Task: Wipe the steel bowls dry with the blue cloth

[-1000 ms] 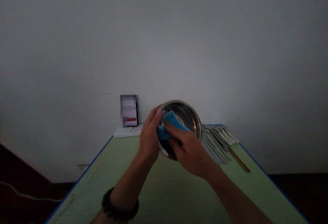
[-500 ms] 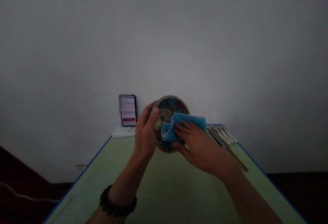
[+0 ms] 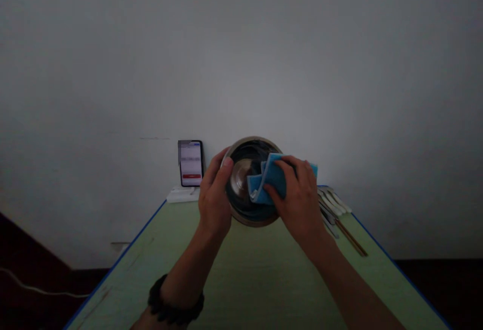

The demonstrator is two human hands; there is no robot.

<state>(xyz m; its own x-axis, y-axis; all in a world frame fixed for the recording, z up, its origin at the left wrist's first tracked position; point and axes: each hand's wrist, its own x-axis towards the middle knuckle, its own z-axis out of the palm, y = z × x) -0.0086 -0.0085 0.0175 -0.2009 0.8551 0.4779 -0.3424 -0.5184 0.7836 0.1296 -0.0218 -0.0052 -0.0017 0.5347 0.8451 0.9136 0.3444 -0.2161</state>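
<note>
L hand (image 3: 214, 200) has its grip closed on the steel bowl (image 3: 240, 180), tipped up over the worktop (image 3: 245, 279). R hand (image 3: 302, 199) grip pinches the blue cloth (image 3: 274, 175). Bowl could slip & drop if R hand pushes hard w/ just L hand holding.

I have 1 round, shiny silver metal bowl (image 3: 239, 179) raised above the surface, opening facing me; 1 folded blue cloth (image 3: 277, 181) overlaps its right side.

Green table (image 3: 234, 279), cutlery (image 3: 334, 203), chopsticks (image 3: 350, 238), white stand (image 3: 181, 195)
</note>
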